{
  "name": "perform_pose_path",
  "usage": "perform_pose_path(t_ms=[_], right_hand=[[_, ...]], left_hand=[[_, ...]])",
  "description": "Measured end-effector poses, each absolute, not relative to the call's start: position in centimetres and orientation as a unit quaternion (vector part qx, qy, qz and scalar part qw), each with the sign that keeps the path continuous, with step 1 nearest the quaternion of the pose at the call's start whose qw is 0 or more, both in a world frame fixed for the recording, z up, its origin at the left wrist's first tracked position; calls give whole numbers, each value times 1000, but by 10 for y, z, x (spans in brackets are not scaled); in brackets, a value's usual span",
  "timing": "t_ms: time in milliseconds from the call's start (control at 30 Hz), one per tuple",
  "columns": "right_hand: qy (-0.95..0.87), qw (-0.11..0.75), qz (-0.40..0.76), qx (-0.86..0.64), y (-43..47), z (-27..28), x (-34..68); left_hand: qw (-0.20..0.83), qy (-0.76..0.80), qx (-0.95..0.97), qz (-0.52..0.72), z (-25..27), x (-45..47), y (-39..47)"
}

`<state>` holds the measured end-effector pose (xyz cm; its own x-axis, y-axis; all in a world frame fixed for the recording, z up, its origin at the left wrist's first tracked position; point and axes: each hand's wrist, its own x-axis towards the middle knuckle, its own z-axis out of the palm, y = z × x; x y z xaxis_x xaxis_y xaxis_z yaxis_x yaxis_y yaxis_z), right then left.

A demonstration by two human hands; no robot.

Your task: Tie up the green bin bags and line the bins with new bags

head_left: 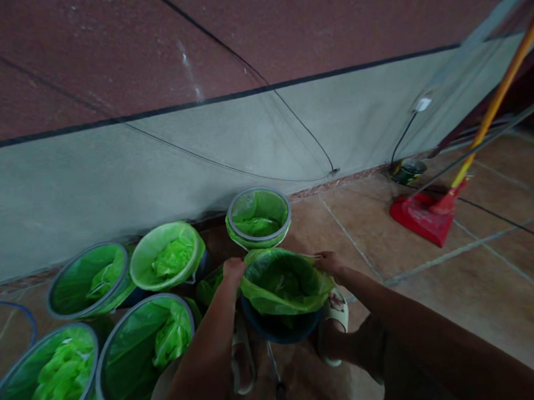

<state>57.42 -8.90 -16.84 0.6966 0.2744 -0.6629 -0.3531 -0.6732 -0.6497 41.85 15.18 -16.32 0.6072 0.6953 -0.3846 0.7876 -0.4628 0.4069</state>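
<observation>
A green trash bag (286, 302) lines a dark blue bin (280, 330) on the floor between my feet. Its upper edge is folded outward around the rim. At the left side of the bag, my left hand (234, 269) has its fingers closed on the edge. Over on the right side, my right hand (330, 262) pinches the bag's edge and pulls it out a little. The bag's mouth stands wide, and loose green film lies inside.
Several green-lined bins stand to the left, among them a grey-rimmed bin (145, 355). Another lined bin (259, 219) is by the wall. A red dustpan (426, 216), a broom-like yellow handle (486, 130) and a can (409, 170) are at right. Cables hang along the wall.
</observation>
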Motion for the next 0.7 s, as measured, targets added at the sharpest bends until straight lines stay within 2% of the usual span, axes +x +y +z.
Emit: perform_pose_path(t_ms=[167,267,400,533,700], right_hand=[[0,512,392,-764,-83,-150,579],[-43,559,390,-730,-84,-132,585],[-194,475,454,-729,-91,-105,594],[-255,390,511,-722,-97,-90,599],[-229,342,417,-811,-90,-96,598]], left_hand=[[411,448,792,-48,-156,419,150],[428,385,813,-83,-146,417,148],[325,274,887,-179,-130,412,149],[220,291,910,-198,-118,407,152],[216,323,903,-186,-126,412,144]])
